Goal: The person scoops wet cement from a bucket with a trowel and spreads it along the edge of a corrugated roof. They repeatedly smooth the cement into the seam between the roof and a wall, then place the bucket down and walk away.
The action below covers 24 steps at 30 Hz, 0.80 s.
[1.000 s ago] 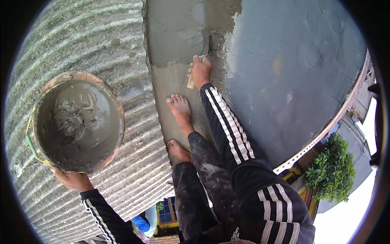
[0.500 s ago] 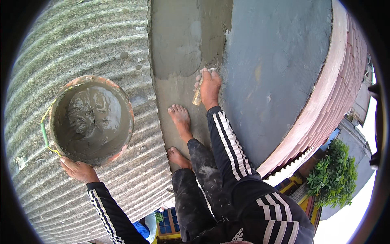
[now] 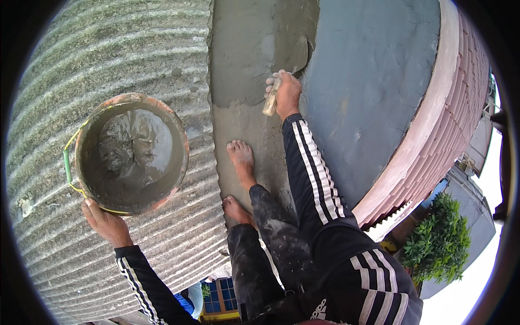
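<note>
My right hand (image 3: 287,95) is closed around the wooden handle of a trowel (image 3: 272,104). Its grey blade lies partly hidden beyond my knuckles, against the wet cement on the narrow ledge (image 3: 244,116), beside the dark grey wall face. At the left, a round bucket (image 3: 181,157) of wet grey mortar (image 3: 143,143) rests on the corrugated roof. My left hand (image 3: 110,225) holds the bucket at its near left edge, with part of the fingers hidden. A green-gripped wire handle (image 3: 67,165) hangs down the bucket's left side.
Ridged roof sheets (image 3: 54,108) run along the left of the ledge. My bare feet (image 3: 242,161) stand on the ledge. To the right are the smooth grey surface (image 3: 374,97), a pink edge with roof tiles (image 3: 433,141), and a leafy tree (image 3: 441,238) below.
My right hand has pushed the trowel farther away along the ledge, and more of the blade shows. The bucket appears slightly farther right and up in view, my left hand still at it.
</note>
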Available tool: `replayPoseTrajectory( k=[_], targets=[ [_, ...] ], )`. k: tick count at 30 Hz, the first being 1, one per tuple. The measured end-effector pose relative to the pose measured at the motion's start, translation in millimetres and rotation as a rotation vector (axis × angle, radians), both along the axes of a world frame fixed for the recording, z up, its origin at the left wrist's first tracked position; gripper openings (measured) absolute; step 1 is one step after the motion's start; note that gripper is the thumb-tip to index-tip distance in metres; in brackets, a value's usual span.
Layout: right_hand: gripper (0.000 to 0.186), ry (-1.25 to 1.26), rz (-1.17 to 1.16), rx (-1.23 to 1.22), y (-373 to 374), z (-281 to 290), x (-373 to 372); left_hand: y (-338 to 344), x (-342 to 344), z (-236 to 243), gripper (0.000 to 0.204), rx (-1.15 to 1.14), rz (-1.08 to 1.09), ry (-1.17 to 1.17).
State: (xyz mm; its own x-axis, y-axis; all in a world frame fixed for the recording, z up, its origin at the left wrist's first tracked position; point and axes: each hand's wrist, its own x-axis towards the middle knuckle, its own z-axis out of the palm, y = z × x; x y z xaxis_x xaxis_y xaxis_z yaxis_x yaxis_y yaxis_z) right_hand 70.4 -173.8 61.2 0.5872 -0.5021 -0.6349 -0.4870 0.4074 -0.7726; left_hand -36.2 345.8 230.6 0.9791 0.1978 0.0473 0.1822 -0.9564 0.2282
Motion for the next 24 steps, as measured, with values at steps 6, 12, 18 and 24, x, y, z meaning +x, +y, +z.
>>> replayPoseTrajectory(
  k=[6,12,18,24],
  targets=[
    [0.022,0.244,0.057,0.099,-38,-3,10,-4,2,0,0.025,-0.099,0.005,-0.097],
    [0.020,0.490,0.126,0.081,-5,37,-81,2,0,4,0.025,-0.058,-0.192,-0.189],
    [0.021,0.445,0.286,-0.055,-24,42,-38,26,-14,1,0.045,-0.085,-0.125,-0.136],
    [0.028,0.374,0.415,-0.208,-91,-20,143,90,-71,-16,0.053,0.160,-0.137,-0.078]
  ],
)
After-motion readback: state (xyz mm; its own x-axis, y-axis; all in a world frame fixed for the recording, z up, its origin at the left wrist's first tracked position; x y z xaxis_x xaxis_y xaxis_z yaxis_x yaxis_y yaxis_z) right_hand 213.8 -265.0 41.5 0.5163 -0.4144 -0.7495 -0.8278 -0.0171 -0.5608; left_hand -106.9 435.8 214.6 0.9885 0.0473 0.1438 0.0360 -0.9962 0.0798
